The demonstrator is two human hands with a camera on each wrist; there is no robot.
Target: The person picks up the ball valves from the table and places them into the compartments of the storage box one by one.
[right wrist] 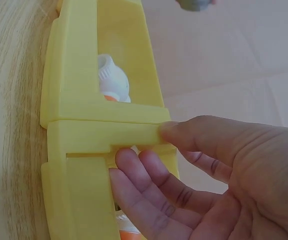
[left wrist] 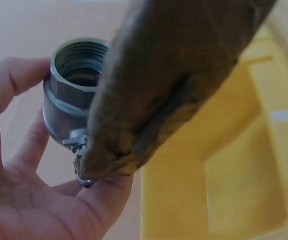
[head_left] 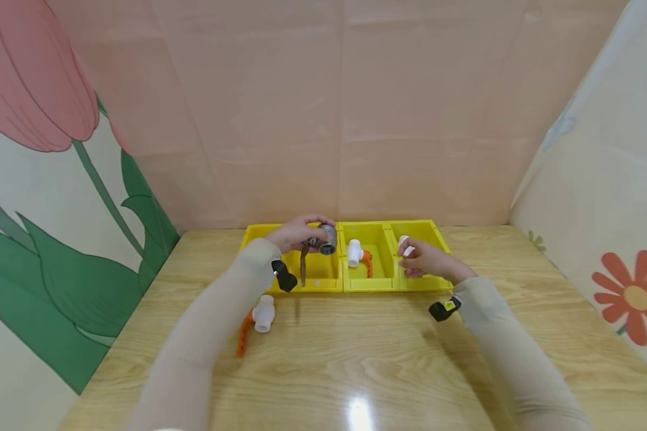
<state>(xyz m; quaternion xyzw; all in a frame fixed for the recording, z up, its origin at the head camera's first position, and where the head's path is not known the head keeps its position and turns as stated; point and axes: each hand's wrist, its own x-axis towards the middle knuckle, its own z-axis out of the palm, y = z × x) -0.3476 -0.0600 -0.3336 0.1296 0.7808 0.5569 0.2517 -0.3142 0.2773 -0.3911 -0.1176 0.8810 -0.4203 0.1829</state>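
My left hand grips a metal ball valve above the left yellow bin. Threaded inside, its round opening faces up in the left wrist view. A brown lever handle, seemingly wrapped, crosses in front of it there and hangs down in the head view. My right hand is over the right compartment, fingers loosely curled and apart from the thumb, with nothing seen between them. Behind those fingers a white and orange valve is mostly hidden. The thumb tip overlaps the yellow divider in the right wrist view.
Another white valve with an orange handle lies in the middle compartment. On the wooden table, in front of the left bin, rests one more white valve with an orange handle, beside my left forearm. A pinkish wall rises behind the bins.
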